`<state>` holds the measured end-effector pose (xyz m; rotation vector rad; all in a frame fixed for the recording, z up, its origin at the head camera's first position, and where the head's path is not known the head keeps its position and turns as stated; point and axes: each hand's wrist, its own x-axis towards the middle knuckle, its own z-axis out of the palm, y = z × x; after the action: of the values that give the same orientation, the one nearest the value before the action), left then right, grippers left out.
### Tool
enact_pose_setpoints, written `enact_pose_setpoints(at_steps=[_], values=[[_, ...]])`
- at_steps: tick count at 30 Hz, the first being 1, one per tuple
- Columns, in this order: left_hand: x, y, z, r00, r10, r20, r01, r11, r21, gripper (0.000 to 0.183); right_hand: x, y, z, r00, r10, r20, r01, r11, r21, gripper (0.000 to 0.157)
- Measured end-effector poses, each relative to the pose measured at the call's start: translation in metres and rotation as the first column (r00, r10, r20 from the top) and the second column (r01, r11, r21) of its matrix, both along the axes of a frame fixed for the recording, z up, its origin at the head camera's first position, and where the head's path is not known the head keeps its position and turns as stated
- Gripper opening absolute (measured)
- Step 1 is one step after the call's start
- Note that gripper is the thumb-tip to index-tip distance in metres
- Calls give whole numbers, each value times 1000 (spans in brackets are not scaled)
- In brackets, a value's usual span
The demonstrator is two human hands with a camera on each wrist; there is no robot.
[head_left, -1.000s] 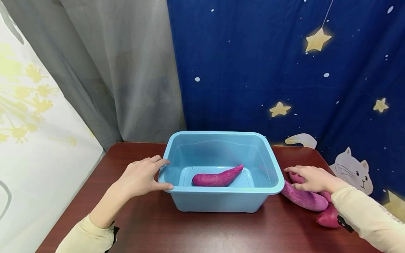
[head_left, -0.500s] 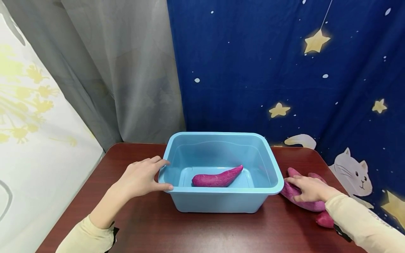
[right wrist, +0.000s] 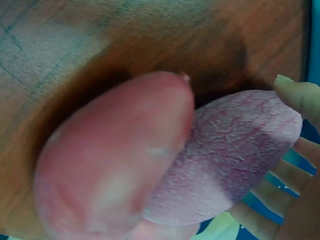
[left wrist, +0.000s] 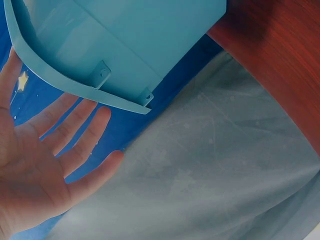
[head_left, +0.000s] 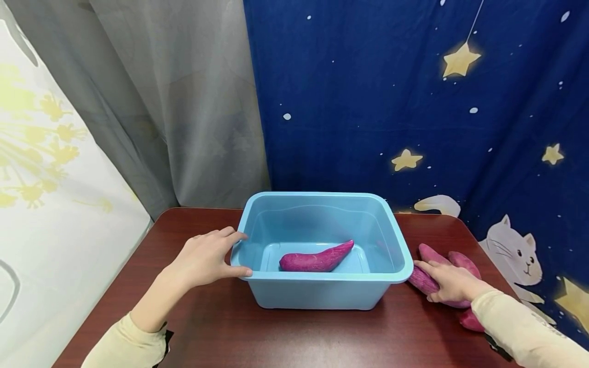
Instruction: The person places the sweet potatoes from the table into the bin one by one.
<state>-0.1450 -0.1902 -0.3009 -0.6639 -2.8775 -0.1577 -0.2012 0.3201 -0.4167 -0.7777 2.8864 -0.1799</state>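
Note:
My left hand rests on the left end of a light blue plastic basin. Its thumb lies on the front rim; in the left wrist view the fingers look straight and spread, tips at the rim. Inside the basin lies one purple sweet potato. To the basin's right, my right hand grips a rough-skinned sweet potato from above, thumb on the near side. The right wrist view shows this rough sweet potato between thumb and fingers, with a smoother, redder one beside it.
Other sweet potatoes lie around the right hand: two behind it and one partly under the sleeve. All stand on a dark red-brown wooden table. Behind hang a grey curtain and a blue star-patterned one.
My right hand has come down onto the rough sweet potato and closed its fingers around it. The left hand and basin have stayed in place.

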Motion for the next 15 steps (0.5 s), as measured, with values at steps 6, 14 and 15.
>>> enact_pose_setpoints(at_steps=[6,14,15], values=[[0,-1,0,1000,-4,-4,4,1000,-2,66,2,5,-6,999,-21,37,22,999,-37,86],[0,-1,0,1000,-12,-6,12,1000,-2,65,2,7,-12,999,-41,28,41,999,-25,93],[0,-1,0,1000,-11,-5,11,1000,-2,65,3,7,-12,999,-43,28,44,999,-23,93]])
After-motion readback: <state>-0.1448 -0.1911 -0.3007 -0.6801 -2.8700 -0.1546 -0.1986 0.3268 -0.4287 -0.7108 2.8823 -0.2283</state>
